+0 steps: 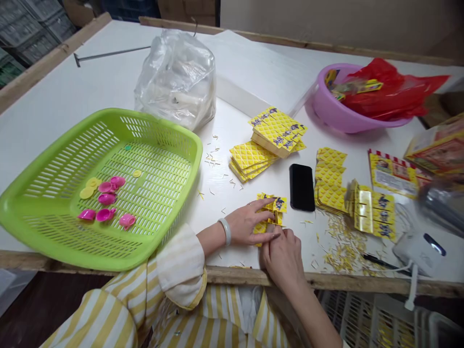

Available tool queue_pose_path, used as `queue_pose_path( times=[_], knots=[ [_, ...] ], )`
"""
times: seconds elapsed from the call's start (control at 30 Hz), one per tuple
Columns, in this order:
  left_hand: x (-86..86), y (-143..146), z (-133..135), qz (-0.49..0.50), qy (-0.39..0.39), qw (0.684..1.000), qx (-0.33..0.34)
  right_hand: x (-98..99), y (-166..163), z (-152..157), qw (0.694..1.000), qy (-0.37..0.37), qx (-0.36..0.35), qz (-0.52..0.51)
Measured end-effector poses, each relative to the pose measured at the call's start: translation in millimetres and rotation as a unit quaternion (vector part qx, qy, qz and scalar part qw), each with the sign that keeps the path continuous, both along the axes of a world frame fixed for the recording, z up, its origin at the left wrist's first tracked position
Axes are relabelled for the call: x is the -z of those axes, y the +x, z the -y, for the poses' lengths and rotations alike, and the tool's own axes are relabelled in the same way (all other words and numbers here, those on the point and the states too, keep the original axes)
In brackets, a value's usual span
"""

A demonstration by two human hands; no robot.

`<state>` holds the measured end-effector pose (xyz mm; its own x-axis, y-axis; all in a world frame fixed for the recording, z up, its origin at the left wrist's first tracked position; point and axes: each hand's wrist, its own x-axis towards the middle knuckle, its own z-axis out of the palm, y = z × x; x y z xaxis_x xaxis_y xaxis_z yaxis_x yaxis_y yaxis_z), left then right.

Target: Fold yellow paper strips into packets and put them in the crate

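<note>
A small yellow printed card sheet (280, 204) lies folded or cut into sections on the table near its front edge. My left hand (250, 224), with a pale bangle at its wrist, lies over the sheet with fingers spread, pressing on it. Against the sheet's near edge, my right hand (284, 251) has its fingers curled and pinched together; the fingertips are partly hidden. Beyond my hands stand two stacks of similar yellow cards (279, 128). To the right, a fanned pile of yellow cards (330, 179) sits beside folded card strips (375, 212).
A green basket (195, 159) holds pink toy cups and yellow discs. Behind are a clear plastic bag (177, 82) and a purple basin (340, 118) with a red bag. A black phone (302, 187), paper scraps (339, 246), a pen (380, 261) and a white device (420, 251) lie rightward.
</note>
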<state>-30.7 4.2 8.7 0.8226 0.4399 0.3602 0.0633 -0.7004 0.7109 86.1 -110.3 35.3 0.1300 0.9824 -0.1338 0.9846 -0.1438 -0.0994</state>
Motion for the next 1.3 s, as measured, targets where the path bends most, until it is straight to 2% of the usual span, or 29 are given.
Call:
queue_pose_path(
  times=[0.07,0.17,0.2,0.27,0.33,0.4,0.5,0.6,0.7,0.77,0.87,1.0,1.07,1.2,1.3],
  knots=[
    [0.6,1,0,0.008,-0.011,1.0,-0.008,-10.7,10,4,0.997,-0.02,-0.033,-0.067],
    [2.8,-1,-2,0.01,-0.017,1.0,0.006,-28.6,32,9,0.975,-0.046,-0.068,-0.206],
    [3.6,-3,-3,0.006,-0.016,1.0,0.015,-32.5,39,9,0.968,-0.032,-0.063,-0.241],
    [4.6,-5,-5,-0.01,-0.014,0.999,0.028,-33.8,49,5,0.961,0.041,-0.029,-0.274],
    [5.0,-6,-5,-0.033,-0.011,0.999,0.028,-26.2,53,-3,0.953,0.127,0.011,-0.276],
    [4.9,-7,-4,-0.051,0.003,0.998,0.023,-13.6,52,-12,0.942,0.16,0.04,-0.293],
    [4.0,-7,0,-0.063,0.055,0.996,0.002,3.7,49,-20,0.913,0.139,0.09,-0.373],
    [2.1,-8,4,-0.083,0.113,0.99,-0.023,12.2,48,-19,0.871,0.119,0.147,-0.453],
    [0.1,-8,6,-0.112,0.144,0.983,-0.034,14.3,47,-15,0.839,0.131,0.159,-0.503],
    [-0.3,-8,6,-0.125,0.161,0.978,-0.038,14.6,46,-16,0.834,0.14,0.152,-0.512],
    [0.7,-7,5,-0.131,0.167,0.977,-0.022,16.5,43,-18,0.846,0.14,0.159,-0.49],
    [1.7,-7,4,-0.128,0.134,0.983,-0.012,20.7,47,-20,0.86,0.166,0.219,-0.429],
    [0.5,-6,3,-0.126,0.131,0.983,-0.015,19.2,52,-22,0.882,0.182,0.209,-0.38],
    [-3.1,-3,-1,-0.112,0.135,0.984,-0.008,7.1,64,-32,0.962,0.161,0.041,-0.218],
    [-3.3,1,-5,-0.116,0.134,0.984,0.001,1.0,71,-43,0.975,0.133,-0.058,-0.171]
  ],
)
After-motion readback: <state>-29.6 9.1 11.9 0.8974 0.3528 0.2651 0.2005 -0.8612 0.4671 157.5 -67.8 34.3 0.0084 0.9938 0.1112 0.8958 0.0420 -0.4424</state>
